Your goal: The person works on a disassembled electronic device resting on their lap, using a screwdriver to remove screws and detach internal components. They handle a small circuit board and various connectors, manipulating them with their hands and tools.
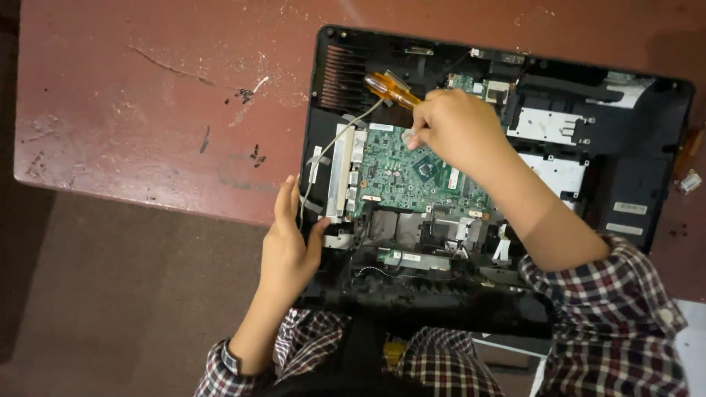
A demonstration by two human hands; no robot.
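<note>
i see one opened laptop chassis (640,140) lying on one worn reddish table (147,110), its near edge overhanging toward me. inside sits one green circuit board (412,176), with one copper-coloured heatsink fin block (340,77) at the far left corner. my right hand (456,129) is curled tight around one screwdriver with an orange see-through handle (391,90), held over the board; i can't make out the tip. my left hand (288,250) rests flat and unclenched against the chassis's left edge, thumb touching the frame near one grey cable (346,131). both sleeves (618,323) are plaid. the two hands are apart.
</note>
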